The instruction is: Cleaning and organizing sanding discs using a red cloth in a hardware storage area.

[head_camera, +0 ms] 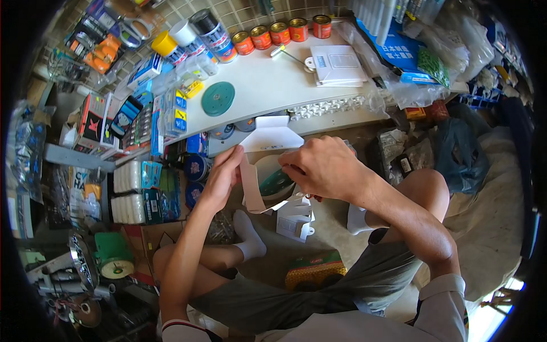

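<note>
My left hand (224, 177) grips the left side of an open white cardboard box (252, 188) whose top flap stands up at the far side. Inside the opening shows a round pale rim, with a dark green disc (273, 183) tilted within it. My right hand (331, 169) reaches over the box's right side, its fingers closed at the disc's edge; the fingertips are partly hidden. Another green disc (218, 98) with small holes lies flat on the white shelf (260, 87). Below the held box are more white boxes (295, 222) with a hang tab.
Spray cans (212, 34) and several small red tins (280, 33) line the shelf's back. Flat white boxes (339, 64) are stacked at its right. Packaged goods (128, 175) and a green scale (113, 254) stand at left. A blue plastic bag (461, 149) lies at right.
</note>
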`<act>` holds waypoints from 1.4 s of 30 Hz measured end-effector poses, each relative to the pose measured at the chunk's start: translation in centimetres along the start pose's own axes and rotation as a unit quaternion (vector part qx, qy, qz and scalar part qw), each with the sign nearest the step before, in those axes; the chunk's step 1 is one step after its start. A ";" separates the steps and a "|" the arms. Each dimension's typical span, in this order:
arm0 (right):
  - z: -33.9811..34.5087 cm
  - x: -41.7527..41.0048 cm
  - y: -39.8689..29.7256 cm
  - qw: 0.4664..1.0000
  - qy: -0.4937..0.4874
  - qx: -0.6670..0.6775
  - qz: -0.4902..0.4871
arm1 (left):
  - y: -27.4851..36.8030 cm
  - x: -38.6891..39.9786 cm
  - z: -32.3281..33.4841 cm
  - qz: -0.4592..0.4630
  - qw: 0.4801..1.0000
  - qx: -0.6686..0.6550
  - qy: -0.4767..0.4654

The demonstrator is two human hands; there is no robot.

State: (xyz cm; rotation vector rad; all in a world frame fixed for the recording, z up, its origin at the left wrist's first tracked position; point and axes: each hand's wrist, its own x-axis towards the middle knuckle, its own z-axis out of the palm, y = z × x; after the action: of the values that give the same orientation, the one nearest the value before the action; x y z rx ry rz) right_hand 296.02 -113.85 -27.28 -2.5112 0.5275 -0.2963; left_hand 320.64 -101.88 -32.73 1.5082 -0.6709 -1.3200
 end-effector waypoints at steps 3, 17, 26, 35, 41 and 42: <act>-0.2 -0.8 1.3 0.995 0.065 -0.058 -0.041 | 0.7 0.0 0.2 -0.028 0.998 0.050 -0.041; -7.3 -2.3 3.2 0.923 0.338 0.168 0.070 | -1.3 4.5 1.1 -0.062 0.995 0.070 -0.041; -10.4 -3.7 4.5 0.882 0.410 0.189 0.133 | 1.6 12.9 0.2 0.087 0.970 -0.155 0.165; -9.5 -3.7 5.2 0.893 0.408 0.136 0.134 | 5.5 22.1 -0.5 0.062 0.943 0.229 0.232; -9.0 -2.8 5.2 0.898 0.400 0.114 0.143 | 8.6 24.6 -1.7 0.157 0.940 0.165 0.253; -8.7 -3.0 5.8 0.900 0.394 0.104 0.155 | 7.7 24.3 0.6 0.171 0.936 0.179 0.251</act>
State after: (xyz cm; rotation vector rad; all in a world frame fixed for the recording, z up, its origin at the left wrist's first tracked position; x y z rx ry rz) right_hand 288.87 -121.16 -23.69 -1.9754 1.1194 -1.1896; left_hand 327.71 -126.20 -35.48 1.8270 -0.8157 -0.5277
